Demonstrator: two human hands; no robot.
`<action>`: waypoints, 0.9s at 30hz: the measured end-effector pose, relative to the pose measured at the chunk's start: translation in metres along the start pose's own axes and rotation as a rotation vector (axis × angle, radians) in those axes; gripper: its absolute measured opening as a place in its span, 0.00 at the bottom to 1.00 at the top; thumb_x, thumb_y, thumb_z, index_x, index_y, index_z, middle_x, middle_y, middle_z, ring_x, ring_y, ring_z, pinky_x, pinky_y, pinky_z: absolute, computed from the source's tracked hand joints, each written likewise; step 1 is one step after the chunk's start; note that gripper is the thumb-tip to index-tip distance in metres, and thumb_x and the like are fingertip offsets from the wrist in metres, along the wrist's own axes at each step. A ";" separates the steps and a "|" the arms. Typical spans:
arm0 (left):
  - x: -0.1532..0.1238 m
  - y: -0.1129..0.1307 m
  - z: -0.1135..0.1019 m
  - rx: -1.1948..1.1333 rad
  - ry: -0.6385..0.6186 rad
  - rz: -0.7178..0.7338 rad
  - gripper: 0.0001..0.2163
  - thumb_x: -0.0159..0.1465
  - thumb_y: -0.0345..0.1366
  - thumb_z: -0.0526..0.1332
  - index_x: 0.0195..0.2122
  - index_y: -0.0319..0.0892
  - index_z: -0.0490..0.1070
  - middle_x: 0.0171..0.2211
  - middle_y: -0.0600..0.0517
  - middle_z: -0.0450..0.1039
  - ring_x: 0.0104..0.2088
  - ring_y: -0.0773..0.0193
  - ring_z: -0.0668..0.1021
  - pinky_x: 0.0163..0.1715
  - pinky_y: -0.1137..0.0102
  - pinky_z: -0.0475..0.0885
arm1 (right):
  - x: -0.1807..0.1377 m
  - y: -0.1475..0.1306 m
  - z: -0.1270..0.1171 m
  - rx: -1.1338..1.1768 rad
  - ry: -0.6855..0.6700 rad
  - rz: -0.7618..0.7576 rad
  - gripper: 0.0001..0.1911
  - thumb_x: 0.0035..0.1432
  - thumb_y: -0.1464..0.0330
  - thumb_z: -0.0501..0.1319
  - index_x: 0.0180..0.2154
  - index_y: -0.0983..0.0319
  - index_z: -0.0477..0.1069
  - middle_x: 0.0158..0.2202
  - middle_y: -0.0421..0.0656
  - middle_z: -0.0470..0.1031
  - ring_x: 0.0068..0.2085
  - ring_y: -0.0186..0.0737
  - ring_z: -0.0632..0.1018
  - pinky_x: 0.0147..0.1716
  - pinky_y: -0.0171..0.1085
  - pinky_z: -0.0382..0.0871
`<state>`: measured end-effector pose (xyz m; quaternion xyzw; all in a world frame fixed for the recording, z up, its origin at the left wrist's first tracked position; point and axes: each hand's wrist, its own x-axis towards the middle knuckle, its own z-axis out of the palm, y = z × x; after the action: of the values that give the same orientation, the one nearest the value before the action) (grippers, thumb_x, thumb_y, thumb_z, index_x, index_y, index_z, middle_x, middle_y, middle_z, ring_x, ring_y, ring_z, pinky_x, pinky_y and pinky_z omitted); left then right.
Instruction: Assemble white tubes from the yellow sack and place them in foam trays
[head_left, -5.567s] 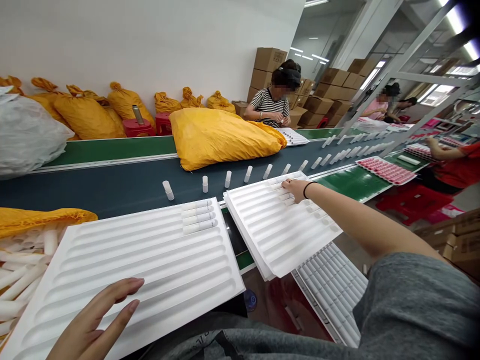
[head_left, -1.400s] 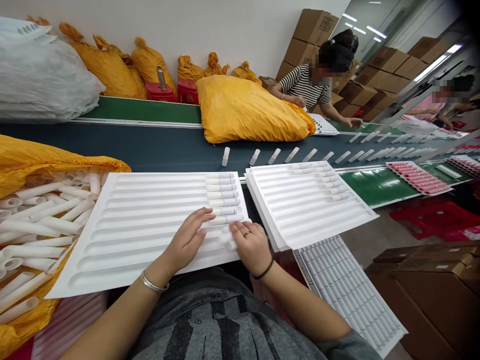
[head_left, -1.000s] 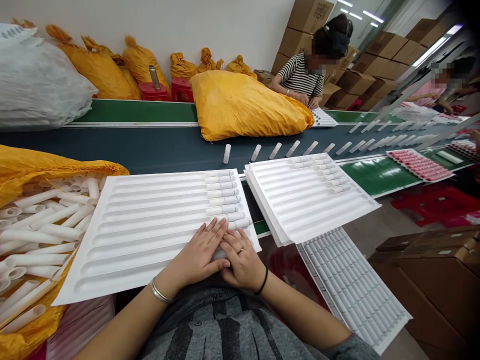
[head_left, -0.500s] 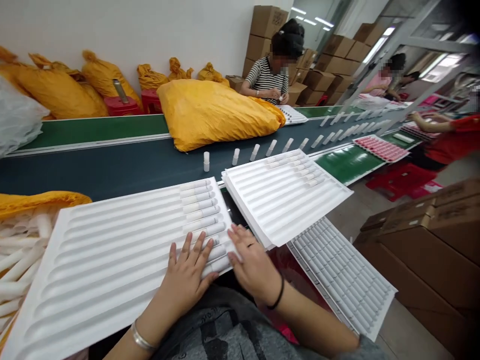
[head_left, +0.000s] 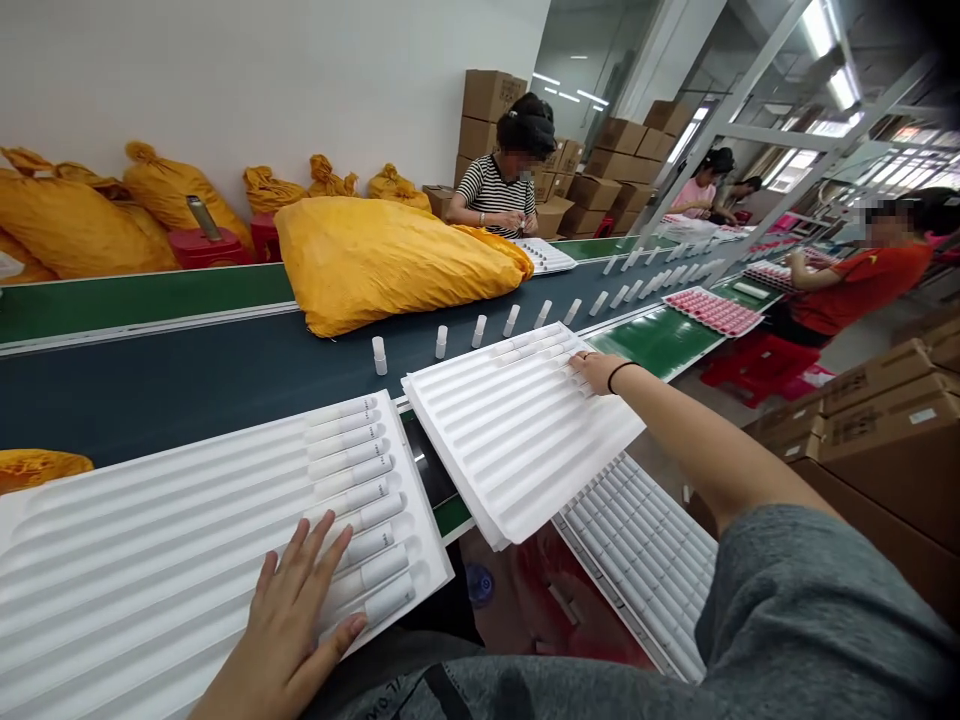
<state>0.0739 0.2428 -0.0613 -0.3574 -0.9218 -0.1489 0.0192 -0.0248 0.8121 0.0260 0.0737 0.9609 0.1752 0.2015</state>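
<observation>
My left hand point(head_left: 300, 600) lies open on the large white ridged tray point(head_left: 150, 540), fingers spread over the lower part of a column of white tubes point(head_left: 349, 460). Those tubes lie side by side in the grooves at the tray's right end, several with small dark print. My right hand point(head_left: 596, 372) is stretched out to a second white ridged tray point(head_left: 480, 430), on top of a stack. Its fingers are curled down around a few white tubes at that tray's far right. Other white tubes point(head_left: 536, 345) lie in the grooves just beyond it.
Upright white tubes point(head_left: 441, 342) stand in a row on the dark conveyor belt point(head_left: 187, 370). A big yellow sack point(head_left: 390, 260) rests on the belt. Another ridged tray point(head_left: 645, 540) sits lower at right, near cardboard boxes point(head_left: 885, 430). Co-workers sit along the line.
My right hand has left the near tray's right edge and reached forward and right to the second tray's tubes. My left hand stays on the near tray's tubes. The view has shifted.
</observation>
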 end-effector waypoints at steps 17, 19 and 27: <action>-0.004 -0.012 -0.031 -0.183 0.241 -0.084 0.20 0.65 0.39 0.52 0.59 0.56 0.57 0.64 0.52 0.52 0.63 0.49 0.59 0.49 0.57 0.73 | -0.022 0.038 0.023 0.004 0.077 -0.152 0.24 0.49 0.63 0.63 0.49 0.61 0.67 0.49 0.52 0.72 0.49 0.52 0.72 0.45 0.43 0.63; -0.002 -0.011 -0.034 -0.218 0.250 -0.117 0.19 0.65 0.39 0.52 0.58 0.58 0.57 0.63 0.53 0.52 0.63 0.50 0.59 0.47 0.59 0.74 | -0.031 0.031 0.028 0.002 0.133 -0.157 0.21 0.50 0.67 0.61 0.48 0.63 0.68 0.44 0.52 0.74 0.46 0.50 0.73 0.47 0.43 0.61; -0.003 -0.017 -0.051 -0.238 0.330 -0.118 0.19 0.65 0.39 0.53 0.57 0.57 0.59 0.62 0.53 0.55 0.62 0.50 0.60 0.56 0.54 0.66 | -0.061 0.003 0.016 0.024 0.391 -0.121 0.17 0.49 0.73 0.60 0.44 0.69 0.70 0.39 0.56 0.76 0.42 0.50 0.75 0.46 0.41 0.60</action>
<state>0.0611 0.2149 -0.0172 -0.2736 -0.9014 -0.3139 0.1188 0.0375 0.8069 0.0353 -0.0172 0.9864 0.1624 0.0204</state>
